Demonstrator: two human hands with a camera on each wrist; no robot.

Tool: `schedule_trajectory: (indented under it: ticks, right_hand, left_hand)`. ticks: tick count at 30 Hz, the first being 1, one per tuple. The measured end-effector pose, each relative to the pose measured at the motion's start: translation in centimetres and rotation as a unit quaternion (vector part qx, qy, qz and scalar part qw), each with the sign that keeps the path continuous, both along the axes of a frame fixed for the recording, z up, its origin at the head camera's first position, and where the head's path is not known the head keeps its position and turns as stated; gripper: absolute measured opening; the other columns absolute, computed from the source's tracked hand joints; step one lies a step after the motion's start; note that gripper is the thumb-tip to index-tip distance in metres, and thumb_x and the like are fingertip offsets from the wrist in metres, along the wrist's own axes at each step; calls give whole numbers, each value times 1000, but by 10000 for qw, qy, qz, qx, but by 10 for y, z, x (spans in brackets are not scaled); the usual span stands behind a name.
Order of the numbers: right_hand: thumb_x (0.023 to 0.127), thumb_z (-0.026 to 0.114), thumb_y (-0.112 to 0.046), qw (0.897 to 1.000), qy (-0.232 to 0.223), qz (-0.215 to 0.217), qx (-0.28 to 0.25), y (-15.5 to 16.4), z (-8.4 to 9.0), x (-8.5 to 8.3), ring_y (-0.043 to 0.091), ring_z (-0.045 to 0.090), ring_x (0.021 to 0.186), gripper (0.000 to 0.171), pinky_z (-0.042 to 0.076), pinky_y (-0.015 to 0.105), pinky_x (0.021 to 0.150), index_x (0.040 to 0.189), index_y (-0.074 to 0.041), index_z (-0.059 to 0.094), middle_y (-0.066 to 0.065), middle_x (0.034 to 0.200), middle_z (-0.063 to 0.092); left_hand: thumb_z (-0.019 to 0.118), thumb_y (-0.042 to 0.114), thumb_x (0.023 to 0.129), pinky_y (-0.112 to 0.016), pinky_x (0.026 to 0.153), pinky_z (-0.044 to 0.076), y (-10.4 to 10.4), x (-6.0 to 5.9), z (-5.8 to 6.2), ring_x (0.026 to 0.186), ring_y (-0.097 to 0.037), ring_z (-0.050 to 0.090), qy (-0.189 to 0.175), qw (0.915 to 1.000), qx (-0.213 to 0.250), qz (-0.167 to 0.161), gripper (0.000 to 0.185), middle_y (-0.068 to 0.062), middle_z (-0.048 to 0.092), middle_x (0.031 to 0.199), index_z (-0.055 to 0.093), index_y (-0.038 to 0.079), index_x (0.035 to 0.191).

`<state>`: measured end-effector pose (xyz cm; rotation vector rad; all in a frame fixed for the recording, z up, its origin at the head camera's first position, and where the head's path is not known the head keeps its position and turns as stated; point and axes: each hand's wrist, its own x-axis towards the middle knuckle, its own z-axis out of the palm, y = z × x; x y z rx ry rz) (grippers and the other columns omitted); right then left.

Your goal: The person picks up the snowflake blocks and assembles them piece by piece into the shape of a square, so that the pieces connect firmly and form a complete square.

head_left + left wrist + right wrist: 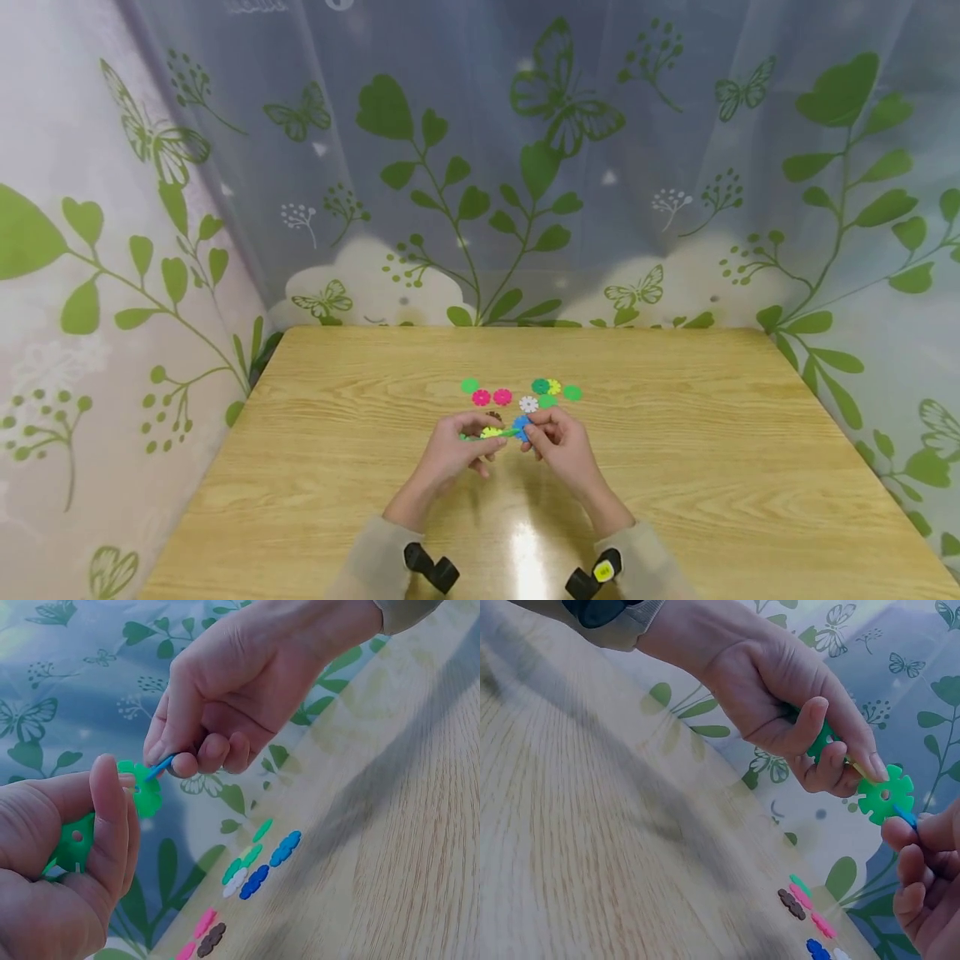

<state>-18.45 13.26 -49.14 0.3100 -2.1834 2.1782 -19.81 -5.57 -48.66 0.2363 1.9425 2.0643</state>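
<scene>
My left hand (471,443) grips a small joined piece of green and yellow snowflake discs (491,432) just above the wooden table (675,467). In the right wrist view its outermost green disc (885,796) sticks out past the left hand's fingertips (870,761). My right hand (546,437) pinches a blue disc (521,426) edge-on against that green disc (142,791); the blue disc (159,768) shows between thumb and forefinger. Both hands meet at the table's middle.
Loose discs lie in a row just beyond the hands: a green disc (469,385), two pink discs (491,397), a brown disc (492,414), a white disc (528,404) and further green and yellow discs (555,389). Leaf-patterned curtains (480,167) close in the back and sides.
</scene>
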Motion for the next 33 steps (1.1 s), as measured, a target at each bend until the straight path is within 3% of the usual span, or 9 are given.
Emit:
schedule_trajectory:
  ticks: [8, 15, 21, 25, 28, 33]
  right_hand:
    - [90, 59, -2, 9998, 2, 109, -176, 0, -4, -1, 18, 58, 60, 18, 45, 18, 47, 101, 12, 55, 34, 82, 59]
    - [92, 57, -3, 9993, -127, -222, -276, -1, -5, -1, 12, 51, 54, 19, 42, 18, 47, 107, 8, 58, 28, 78, 60]
    - [92, 57, -6, 9989, -231, -307, -274, 1, -4, -3, 14, 50, 53, 22, 40, 17, 46, 111, 4, 60, 27, 76, 60]
    - [93, 56, -6, 9989, -253, -257, -288, 2, -2, -5, 14, 51, 54, 22, 40, 16, 47, 111, 5, 60, 27, 76, 60]
    - [93, 55, -5, 9991, -310, -192, -238, 3, 1, -4, 13, 51, 56, 21, 40, 16, 47, 110, 6, 60, 27, 77, 59]
    - [93, 55, -6, 9991, -409, 51, -92, 6, 1, -4, 12, 51, 57, 20, 41, 17, 49, 109, 4, 61, 19, 74, 59]
  left_hand:
    - [75, 12, 79, -28, 43, 55, -1, 1, 0, 64, -17, 58, -31, 10000, -10, -65, 39, -13, 58, 91, 61, -5, 111]
    - [68, 28, 86, -33, 51, 57, -5, 0, -3, 72, -22, 61, 239, 9988, -214, -369, 43, -14, 56, 101, 60, 0, 118]
    - [55, 35, 94, -31, 54, 58, -6, -1, -4, 74, -21, 62, -12, 9985, 69, -537, 48, -19, 53, 122, 54, -3, 123]
    - [49, 38, 96, -32, 55, 58, -5, 0, -3, 73, -20, 63, -163, 9977, 259, -613, 53, -20, 54, 114, 50, -6, 127]
    - [46, 45, 96, -43, 58, 58, -4, 0, -3, 74, -29, 64, -199, 9968, 265, -727, 58, -19, 55, 103, 51, -5, 126]
    - [42, 51, 95, -50, 60, 57, -3, 2, -3, 87, -50, 58, -330, 9942, 266, -983, 59, -19, 50, 106, 54, 0, 124]
